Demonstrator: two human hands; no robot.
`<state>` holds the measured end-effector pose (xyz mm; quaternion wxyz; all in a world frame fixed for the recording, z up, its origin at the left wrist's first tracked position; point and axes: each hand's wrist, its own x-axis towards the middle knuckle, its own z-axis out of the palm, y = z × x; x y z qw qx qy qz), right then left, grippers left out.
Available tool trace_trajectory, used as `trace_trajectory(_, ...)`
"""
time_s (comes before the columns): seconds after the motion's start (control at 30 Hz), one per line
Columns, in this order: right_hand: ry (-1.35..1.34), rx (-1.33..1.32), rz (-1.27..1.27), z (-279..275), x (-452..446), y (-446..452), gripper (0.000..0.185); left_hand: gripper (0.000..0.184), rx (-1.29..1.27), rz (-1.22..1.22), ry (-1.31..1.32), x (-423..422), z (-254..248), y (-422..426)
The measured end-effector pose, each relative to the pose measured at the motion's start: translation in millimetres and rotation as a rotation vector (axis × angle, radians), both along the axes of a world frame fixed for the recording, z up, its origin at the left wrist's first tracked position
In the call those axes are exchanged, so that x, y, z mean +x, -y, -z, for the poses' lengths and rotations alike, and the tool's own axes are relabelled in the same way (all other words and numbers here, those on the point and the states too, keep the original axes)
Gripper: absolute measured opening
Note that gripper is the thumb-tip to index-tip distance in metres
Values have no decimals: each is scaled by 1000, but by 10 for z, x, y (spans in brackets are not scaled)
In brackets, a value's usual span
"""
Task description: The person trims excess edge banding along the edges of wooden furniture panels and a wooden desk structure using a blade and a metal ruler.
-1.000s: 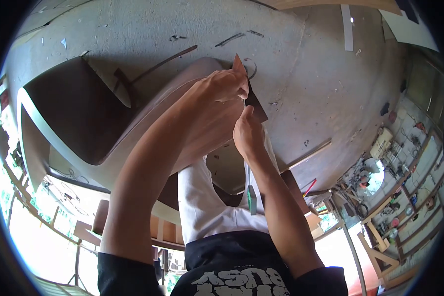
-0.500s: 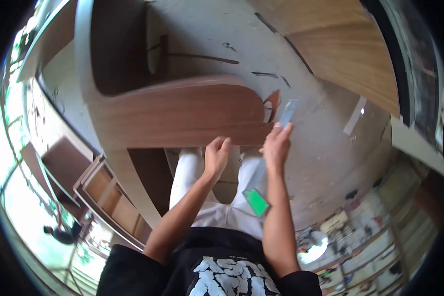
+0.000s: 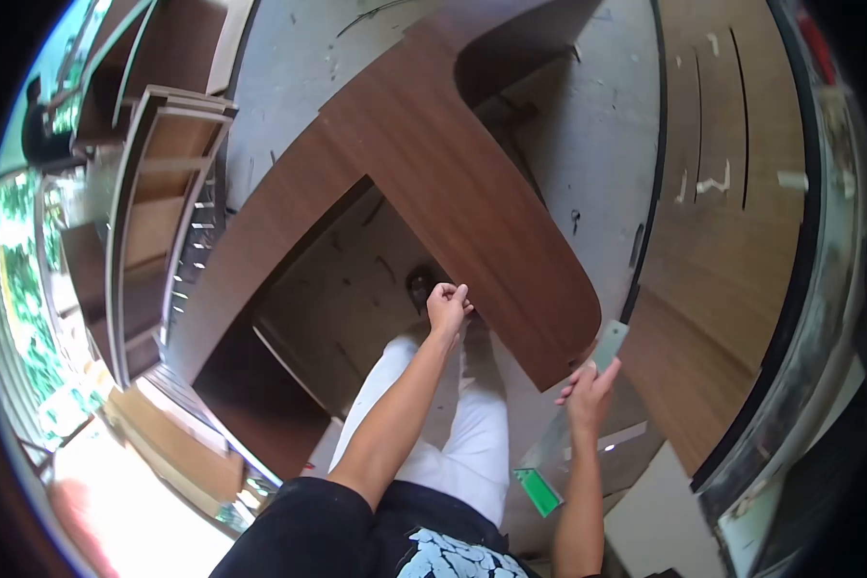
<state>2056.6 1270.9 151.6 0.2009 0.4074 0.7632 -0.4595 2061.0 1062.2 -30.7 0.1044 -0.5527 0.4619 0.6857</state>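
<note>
My right hand (image 3: pixel 590 390) grips a try square by its long pale blade (image 3: pixel 607 345). Its green stock (image 3: pixel 538 491) hangs low, near my right forearm. Beside that hand is the rounded corner of a brown wood-grain panel (image 3: pixel 496 231), part of a larger curved furniture piece. My left hand (image 3: pixel 448 310) is closed, fingers curled together, close to the panel's near edge. Whatever it may pinch is hidden or too small to name, and I cannot tell if it touches the panel.
A large wood-grain board (image 3: pixel 718 241) with a black edge lies on the right. Framed panels (image 3: pixel 164 212) stand at the left, with a person (image 3: pixel 48 130) behind them. Offcuts and scraps lie on the grey floor (image 3: pixel 289 96). The furniture's frame (image 3: pixel 260 222) curves around my left side.
My view has turned, so the brown panel now runs diagonally. The right hand with the try square is now near the panel's rounded corner. My left hand stays closed.
</note>
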Motion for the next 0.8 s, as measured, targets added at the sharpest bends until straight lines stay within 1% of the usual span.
trace_trajectory(0.03,69,-4,-68,-30,-97,165,34,13,-35,52,-55,-46,18,26)
trace_trajectory(0.07,55,-12,-111,-26,-183,335,29,14,-68,104,-99,-46,8,45)
trace_trajectory(0.1,-27,-44,-256,107,-205,410,27,11,-130,46,-107,-132,-37,56)
trace_trajectory(0.13,-112,-82,-409,249,-256,484,25,12,-189,35,-102,-215,-91,98)
trace_trajectory(0.17,-178,-50,-574,250,-385,638,19,12,-254,22,-100,-311,-121,157)
trace_trajectory(0.2,-251,-23,-741,274,-522,782,18,13,-370,24,-91,-337,92,165)
trace_trajectory(0.23,-334,4,-908,320,-706,951,17,13,-354,-25,-97,-463,52,260)
trace_trajectory(0.3,-592,227,-1325,367,-1123,1343,14,14,-499,144,-22,-576,-107,365)
trace_trajectory(0.33,-465,292,-1443,392,-1311,1559,13,15,-437,179,5,-612,-173,411)
trace_trajectory(0.37,-331,359,-1553,407,-1464,1781,12,15,-416,144,4,-602,-163,429)
trace_trajectory(0.4,-251,409,-1652,381,-1596,2004,13,16,-350,146,-21,-581,-157,419)
trace_trajectory(0.43,-176,461,-1743,397,-1715,2228,15,16,-292,150,-53,-574,-115,437)
trace_trajectory(0.47,-201,495,-1801,470,-1808,2401,16,16,-162,119,-109,-535,-62,478)
trace_trajectory(0.5,-216,526,-1862,535,-1870,2543,18,15,-257,157,-207,-474,-62,559)
trace_trajectory(0.53,-232,603,-1929,594,-1925,2696,13,14,-357,191,-302,-428,-100,694)
trace_trajectory(0.57,-222,651,-1986,670,-1983,2804,11,21,-540,273,-297,-420,-199,887)
trace_trajectory(0.6,-215,698,-2037,737,-2024,2900,10,35,-900,367,-324,-428,-253,1086)
trace_trajectory(0.63,-180,729,-2076,716,-2045,3008,9,41,-1015,431,-343,-502,-322,1293)
trace_trajectory(0.7,-134,758,-2118,780,-2090,3093,12,41,-1310,592,-465,-734,-341,1705)
trace_trajectory(0.77,-86,783,-2160,819,-2088,3135,16,53,-1389,850,-583,-1033,-333,1997)
trace_trajectory(0.8,-92,804,-2108,819,-2055,3134,16,52,-1406,933,-650,-1198,-186,2063)
